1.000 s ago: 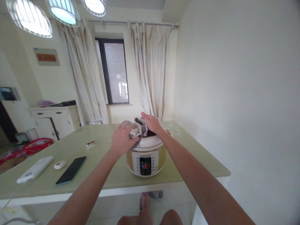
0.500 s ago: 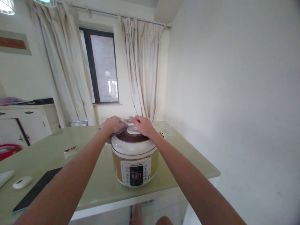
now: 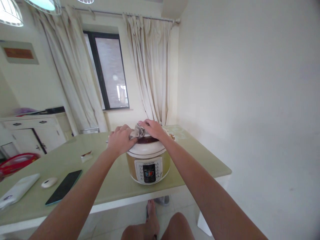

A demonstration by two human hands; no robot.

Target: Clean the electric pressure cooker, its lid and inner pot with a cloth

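Note:
An electric pressure cooker [image 3: 147, 163] stands upright on the pale green table, its control panel facing me. Its lid is white with a dark reddish-brown top. My left hand [image 3: 122, 138] presses a crumpled greyish cloth [image 3: 138, 131] against the left part of the lid, fingers closed on it. On the lid's top handle rests my right hand [image 3: 155, 128], its fingers wrapped around the knob. The handle is mostly hidden behind that hand and the cloth.
On the table's left lie a dark tablet-like slab [image 3: 64, 186], a white oval object [image 3: 49, 182], a white flat box [image 3: 20, 190] and a small white packet [image 3: 86, 156]. A red basket [image 3: 18, 163] is beyond the left edge. A wall [image 3: 250, 100] rises at the right.
My left hand has moved the cloth over the lid, toward its front left. My right hand stays on the lid handle. The camera view has shifted, showing more of the left side and the floor.

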